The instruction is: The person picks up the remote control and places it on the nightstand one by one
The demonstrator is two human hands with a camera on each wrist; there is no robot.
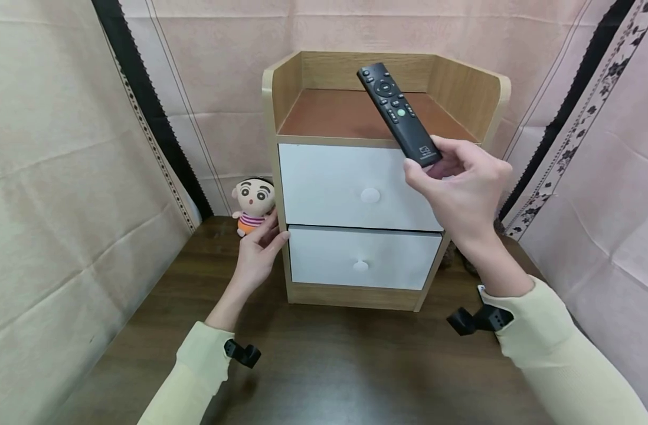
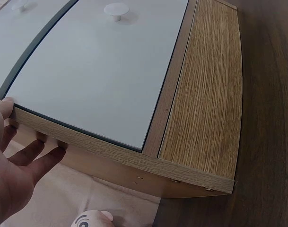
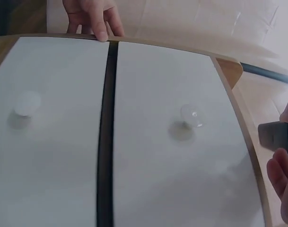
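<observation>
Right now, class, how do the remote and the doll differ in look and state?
The remote is long and black; the doll is round-headed with a striped top. The right hand grips the remote; the doll, beside the cabinet, is unheld. The remote is tilted; the doll is upright. Both are smaller than the cabinet.

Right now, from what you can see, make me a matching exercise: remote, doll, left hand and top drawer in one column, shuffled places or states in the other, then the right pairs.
Things:
1. Remote
2. Doll
3. Left hand
4. Top drawer

Places or states:
A. Fingertips touching the cabinet
B. White, with a round knob
C. Held in the right hand
D. Wearing stripes, beside the cabinet

Pairs: 1-C, 2-D, 3-A, 4-B.
</observation>
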